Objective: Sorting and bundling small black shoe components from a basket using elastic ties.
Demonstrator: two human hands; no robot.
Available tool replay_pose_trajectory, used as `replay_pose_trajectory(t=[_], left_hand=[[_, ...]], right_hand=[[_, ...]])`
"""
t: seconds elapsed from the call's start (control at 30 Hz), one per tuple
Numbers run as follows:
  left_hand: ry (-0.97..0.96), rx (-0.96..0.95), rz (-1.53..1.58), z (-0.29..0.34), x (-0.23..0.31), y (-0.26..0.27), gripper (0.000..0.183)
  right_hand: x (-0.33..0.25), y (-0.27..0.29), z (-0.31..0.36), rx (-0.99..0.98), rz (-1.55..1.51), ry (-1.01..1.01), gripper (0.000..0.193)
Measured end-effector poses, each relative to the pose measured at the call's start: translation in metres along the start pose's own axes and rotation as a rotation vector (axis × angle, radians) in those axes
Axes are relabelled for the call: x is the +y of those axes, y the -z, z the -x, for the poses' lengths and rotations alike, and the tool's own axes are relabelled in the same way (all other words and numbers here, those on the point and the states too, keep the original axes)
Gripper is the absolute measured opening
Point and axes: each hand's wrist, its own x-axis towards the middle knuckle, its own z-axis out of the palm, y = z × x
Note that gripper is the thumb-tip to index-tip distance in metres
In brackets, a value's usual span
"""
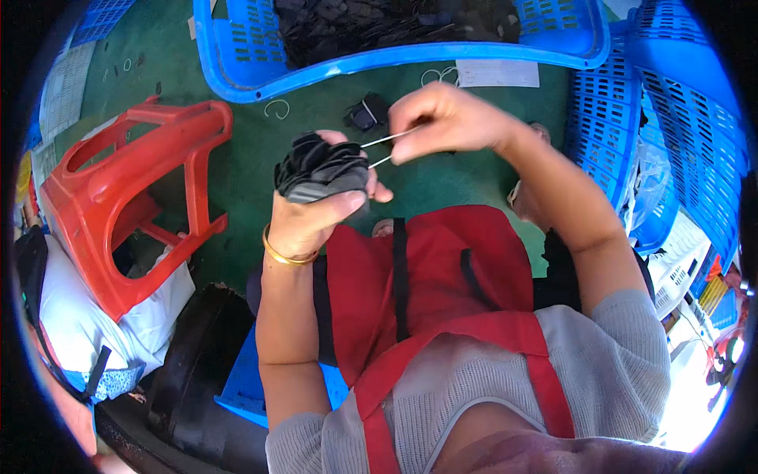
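Observation:
My left hand [312, 217], a gold bangle on its wrist, is closed around a bundle of flat black strips [320, 164]. The strips are stacked in layers, with a greyish piece along the near side. Up and to the right, the fingers of my right hand [450, 118] pinch a thin white elastic band [383, 140]. Two strands of it run taut from the bundle to those fingers. How the band passes around the strips is hidden. On the floor just beyond my hands lies a small dark bundle [367, 113].
A blue crate [395, 57] heaped with black pieces [395, 24] stands ahead. To the left a red plastic stool [209, 130] lies tipped over, near a person in white clothing [79, 308]. Blue baskets [600, 118] stack up at right. Loose white bands [276, 109] lie on the green floor.

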Motion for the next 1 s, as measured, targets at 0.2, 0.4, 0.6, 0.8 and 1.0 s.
replay_pose_trajectory(t=[0.2, 0.4, 0.6, 0.8, 1.0], left_hand=[[0.02, 0.032, -0.703, 0.001, -0.008, -0.016, 0.081], [-0.048, -0.089, -1.0, -0.001, -0.031, 0.032, 0.074], [0.033, 0.097, -0.004, -0.017, 0.01, 0.035, 0.044], [-0.075, 0.188, 0.146, -0.02, -0.01, 0.041, 0.06], [-0.392, 0.231, -0.328, -0.025, -0.007, 0.002, 0.087]], right_hand=[[-0.014, -0.003, -0.012, 0.248, -0.52, -0.224, 0.033], [-0.058, -0.089, -0.031, -0.003, 0.858, 0.231, 0.017], [-0.053, -0.046, -0.001, -0.06, 0.925, 0.132, 0.01], [0.001, -0.008, -0.001, -0.269, -0.875, 0.048, 0.023], [0.019, -0.037, -0.033, 0.216, -1.213, 0.229, 0.069]])
